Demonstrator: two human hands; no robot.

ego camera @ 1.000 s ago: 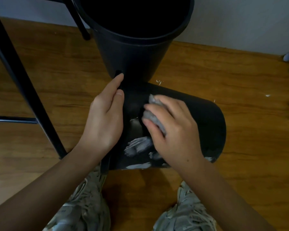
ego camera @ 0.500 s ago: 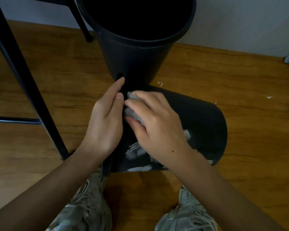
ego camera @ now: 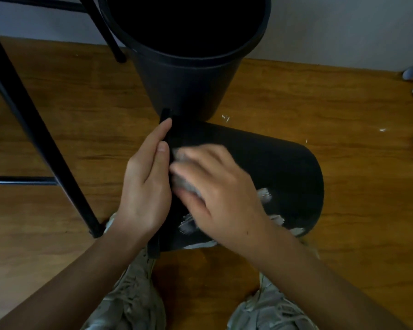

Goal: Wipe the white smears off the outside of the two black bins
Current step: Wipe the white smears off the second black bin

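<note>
Two bins in play: the right hand, fingers clamped on a grey cloth, has swept toward nine o'clock across the lying bin, baring smears still to wipe, while the left hand, fingers straight, steadies its rim.

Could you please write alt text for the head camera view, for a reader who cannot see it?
A person's right hand rubs a grey cloth over a black bin lying on its side on a wooden floor, while the left hand steadies its rim. White smears remain on it; a second, upright bin stands behind.

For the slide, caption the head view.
Left hand steadies the tipped bin; right hand rubs a cloth over white smears.
</note>
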